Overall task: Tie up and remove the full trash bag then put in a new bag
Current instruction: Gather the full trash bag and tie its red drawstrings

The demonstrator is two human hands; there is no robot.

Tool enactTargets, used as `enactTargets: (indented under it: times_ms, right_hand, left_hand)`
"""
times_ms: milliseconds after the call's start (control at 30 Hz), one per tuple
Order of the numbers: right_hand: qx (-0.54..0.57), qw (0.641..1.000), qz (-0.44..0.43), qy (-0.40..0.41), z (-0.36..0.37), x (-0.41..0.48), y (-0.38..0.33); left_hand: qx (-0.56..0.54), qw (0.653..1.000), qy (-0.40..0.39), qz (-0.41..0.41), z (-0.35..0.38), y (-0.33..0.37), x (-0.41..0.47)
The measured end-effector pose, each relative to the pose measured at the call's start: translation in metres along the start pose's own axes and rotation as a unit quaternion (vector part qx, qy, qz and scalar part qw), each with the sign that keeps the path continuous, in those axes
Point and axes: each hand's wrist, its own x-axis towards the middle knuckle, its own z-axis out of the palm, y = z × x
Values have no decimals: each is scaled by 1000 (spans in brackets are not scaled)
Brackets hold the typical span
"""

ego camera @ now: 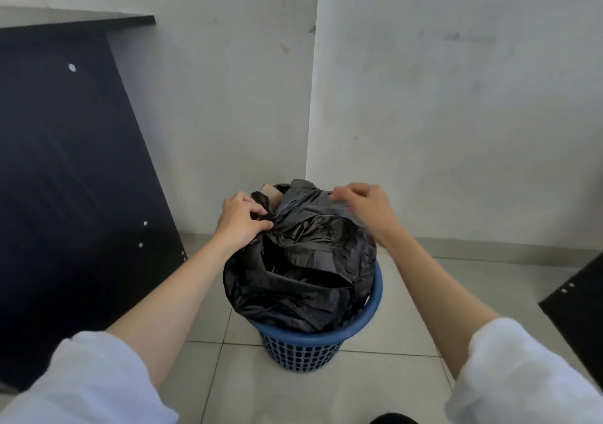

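A full black trash bag (303, 270) bulges out of a blue perforated plastic bin (301, 347) standing on the tiled floor. My left hand (241, 219) pinches a gathered fold of the bag's rim at its upper left. At the bag's upper right edge, my right hand (362, 206) is blurred, with its fingers curled over the plastic. A bit of brown cardboard (272, 192) pokes out at the bag's top, between the two hands. Both white sleeves are pushed up my forearms.
A dark panel of a desk (71, 179) stands close on the left. Another dark board corner (577, 299) juts in at the right. White walls meet in a corner behind the bin. Pale floor tiles (326, 397) lie in front.
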Motion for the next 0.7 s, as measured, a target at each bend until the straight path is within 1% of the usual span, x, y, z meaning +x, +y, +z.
enactTargets:
  times_ms: [67,100,167,233,300,400,433,467,500,533,567,600,633,667,700]
  right_hand:
    - [-11,999,40,9,9,35,9]
    - [-29,998,58,5,17,52,14]
    - [-71,993,90,-20,33,84,23]
    - [-119,985,115,-53,49,114,29]
    - [-167,968,164,-95,67,139,34]
    - [-165,932,283,-157,93,164,48]
    - [-176,925,295,-164,100,169,57]
    - [-185,926,291,-155,104,172,62]
    - [-174,939,264,-134,106,173,60]
    - [-120,959,234,-108,108,173,53]
    - [-21,973,211,-93,107,170,42]
    - [88,973,192,-96,105,168,29]
    - [183,962,170,-108,99,164,14]
    - [255,948,145,-128,92,159,-2]
    - [300,934,123,-152,83,154,-16]
  left_hand:
    - [-34,999,-5,3,-4,-8,9]
    - [-67,997,-28,-2,-8,-11,15]
    - [-116,988,-103,-14,-19,-14,25]
    - [-122,977,-176,-9,-31,-15,35]
    - [-119,968,-221,-1,-39,-17,45]
    - [-120,957,-263,-4,-44,-18,55]
    - [-126,954,-272,-3,-44,-19,57]
    - [-134,951,-279,-1,-43,-20,58]
    - [-142,948,-287,-1,-41,-21,58]
    - [-147,945,-292,1,-40,-21,58]
    - [-151,944,-293,2,-39,-22,57]
    - [-153,944,-293,1,-38,-22,56]
    - [-151,945,-291,0,-37,-21,54]
    - [-147,947,-285,0,-37,-21,53]
    - [-145,950,-275,-4,-36,-21,50]
